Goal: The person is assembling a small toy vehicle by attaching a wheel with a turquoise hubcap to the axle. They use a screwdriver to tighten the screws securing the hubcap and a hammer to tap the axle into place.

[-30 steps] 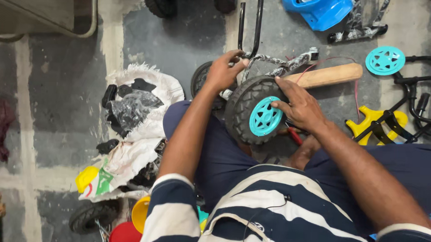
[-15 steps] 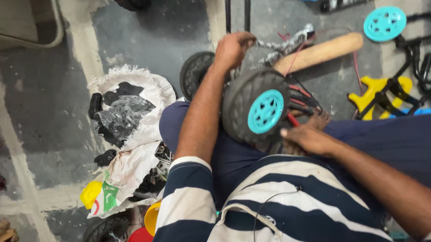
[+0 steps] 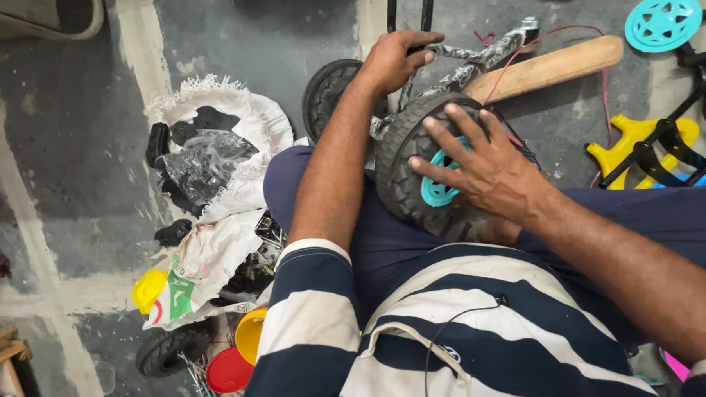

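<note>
A black knobbly wheel (image 3: 405, 157) with a teal hub (image 3: 435, 193) rests against my lap, fixed to a small grey patterned frame (image 3: 483, 54). My right hand (image 3: 479, 168) lies flat over the hub with fingers spread, pressing on the wheel. My left hand (image 3: 393, 59) is closed around the frame near two black rods (image 3: 406, 9). A second black wheel (image 3: 325, 92) sits behind my left forearm. A wooden stick (image 3: 545, 68) lies just beyond the frame, with a red wire looped around it.
A white sack (image 3: 228, 178) holding black plastic parts lies on the concrete floor at left. Yellow and red cups (image 3: 242, 347) and a small black wheel (image 3: 164, 352) sit near my left elbow. A teal wheel disc (image 3: 663, 21) and a yellow part (image 3: 629, 145) lie at right.
My right hand has moved from below the wheel up onto its teal hub, fingers spread. The left hand keeps its grip on the frame. The view has shifted slightly.
</note>
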